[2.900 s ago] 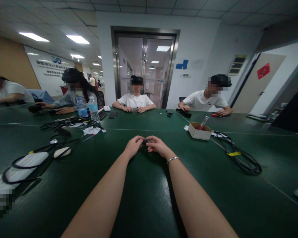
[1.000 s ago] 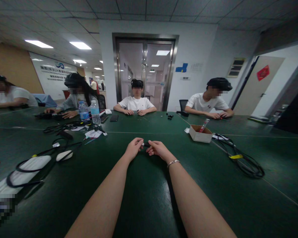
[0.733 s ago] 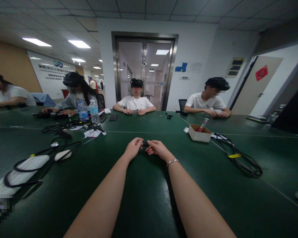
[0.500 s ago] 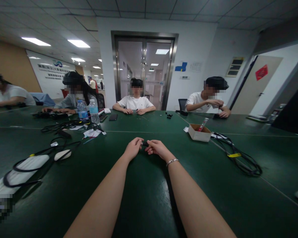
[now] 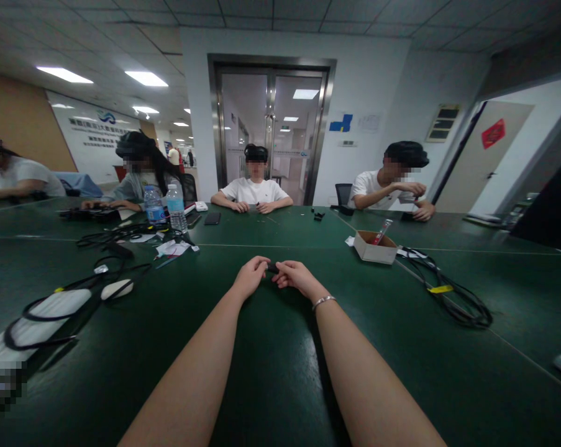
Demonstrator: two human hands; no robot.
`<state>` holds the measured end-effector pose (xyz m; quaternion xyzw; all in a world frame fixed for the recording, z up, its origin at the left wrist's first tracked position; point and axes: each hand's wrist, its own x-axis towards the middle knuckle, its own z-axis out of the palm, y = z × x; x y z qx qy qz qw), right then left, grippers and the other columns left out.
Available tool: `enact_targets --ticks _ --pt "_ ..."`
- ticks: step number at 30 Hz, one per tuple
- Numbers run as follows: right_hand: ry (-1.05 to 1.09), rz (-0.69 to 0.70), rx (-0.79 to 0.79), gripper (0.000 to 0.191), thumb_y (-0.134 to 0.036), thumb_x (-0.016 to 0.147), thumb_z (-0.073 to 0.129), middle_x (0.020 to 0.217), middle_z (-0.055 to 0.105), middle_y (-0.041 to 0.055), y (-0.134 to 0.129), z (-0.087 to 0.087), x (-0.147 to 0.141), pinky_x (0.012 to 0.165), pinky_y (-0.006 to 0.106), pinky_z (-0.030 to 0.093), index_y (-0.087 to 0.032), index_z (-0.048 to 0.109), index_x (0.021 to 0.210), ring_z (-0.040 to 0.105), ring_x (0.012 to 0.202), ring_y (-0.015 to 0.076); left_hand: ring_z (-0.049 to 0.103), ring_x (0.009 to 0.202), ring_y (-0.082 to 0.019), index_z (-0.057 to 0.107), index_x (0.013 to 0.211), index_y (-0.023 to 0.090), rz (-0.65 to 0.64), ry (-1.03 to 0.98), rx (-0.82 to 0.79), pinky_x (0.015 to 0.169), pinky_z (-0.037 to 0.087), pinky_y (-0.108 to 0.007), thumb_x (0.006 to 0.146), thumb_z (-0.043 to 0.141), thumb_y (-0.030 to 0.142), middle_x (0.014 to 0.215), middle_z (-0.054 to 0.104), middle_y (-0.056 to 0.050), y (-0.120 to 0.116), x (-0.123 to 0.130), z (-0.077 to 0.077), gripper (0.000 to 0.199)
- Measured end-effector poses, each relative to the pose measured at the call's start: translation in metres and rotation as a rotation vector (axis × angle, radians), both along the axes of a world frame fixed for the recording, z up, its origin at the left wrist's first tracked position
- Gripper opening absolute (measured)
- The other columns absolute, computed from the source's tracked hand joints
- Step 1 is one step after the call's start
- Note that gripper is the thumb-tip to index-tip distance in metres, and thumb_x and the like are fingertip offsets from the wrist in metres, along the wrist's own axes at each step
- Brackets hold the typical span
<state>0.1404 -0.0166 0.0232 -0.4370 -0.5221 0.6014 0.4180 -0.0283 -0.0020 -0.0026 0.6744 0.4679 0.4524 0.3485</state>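
Both of my hands meet over the middle of the green table (image 5: 271,347), fingers curled in. Between them is a small black object (image 5: 273,267), too small and too covered by the fingers for its kind to be told. My left hand (image 5: 251,276) pinches its left end, where a small light-coloured bit shows at the fingertips. On the other end, thumb and fingers of my right hand (image 5: 296,276) are closed. A silver bracelet (image 5: 324,302) circles my right wrist.
An open cardboard box (image 5: 376,251) and a coiled black cable (image 5: 452,298) lie to the right. Leftward are a white power strip (image 5: 51,316), cables, a computer mouse (image 5: 117,289) and two water bottles (image 5: 175,208). Several people in headsets sit around the table's far side.
My hands stay together on the black object, with barely any shift. The view has tipped very slightly. Across the table at right, a person's raised hand has moved a little.
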Motion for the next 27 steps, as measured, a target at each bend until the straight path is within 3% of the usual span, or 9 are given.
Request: enact_targets --ticks 3,8,17,22,27 --pt "0.008 0.001 0.003 0.02 -0.017 0.095 0.051 0.063 0.067 0.0096 0.0011 -0.0015 0.0003 0.047 0.017 0.053 -0.01 0.056 0.077 0.06 0.045 0.0098 0.054 0.072 -0.014 0.061 0.105 0.019 -0.004 0.002 0.043 0.068 0.041 -0.024 0.077 0.052 0.025 0.08 0.06 -0.002 0.0009 -0.0003 -0.0014 0.029" --pt "-0.003 0.005 -0.002 0.019 -0.017 0.095 0.05 0.064 0.067 0.0098 0.001 -0.001 0.0002 0.047 0.017 0.053 -0.009 0.056 0.079 0.059 0.045 0.0097 0.05 0.06 -0.013 0.059 0.108 0.018 -0.051 -0.028 -0.038 0.059 0.039 -0.024 0.084 0.045 0.034 0.065 0.055 0.001 0.0045 -0.0006 -0.0036 0.032" --pt "-0.011 0.015 -0.005 0.014 -0.018 0.094 0.052 0.066 0.068 0.0096 0.0013 -0.0008 0.0007 0.048 0.017 0.054 -0.01 0.055 0.083 0.06 0.046 0.0095 0.052 0.068 -0.014 0.06 0.104 0.017 -0.018 -0.061 -0.036 0.062 0.039 -0.024 0.081 0.047 0.03 0.075 0.057 -0.002 0.0007 0.0001 0.002 0.03" --pt "0.007 0.01 -0.016 0.014 -0.02 0.093 0.056 0.066 0.068 0.0105 0.0026 -0.0018 0.0009 0.048 0.018 0.054 -0.01 0.055 0.082 0.06 0.046 0.0102 0.05 0.063 -0.014 0.06 0.104 0.017 -0.015 -0.076 -0.068 0.058 0.038 -0.024 0.084 0.043 0.033 0.068 0.055 -0.001 0.0007 -0.0001 0.0021 0.031" --pt "0.017 0.025 -0.013 0.013 -0.017 0.094 0.052 0.066 0.068 0.0102 0.002 -0.0012 0.0011 0.048 0.018 0.054 -0.01 0.056 0.084 0.061 0.046 0.0103 0.05 0.063 -0.012 0.061 0.104 0.018 -0.027 -0.104 -0.092 0.058 0.038 -0.023 0.082 0.044 0.029 0.076 0.058 -0.002 0.0035 -0.0013 0.0 0.03"
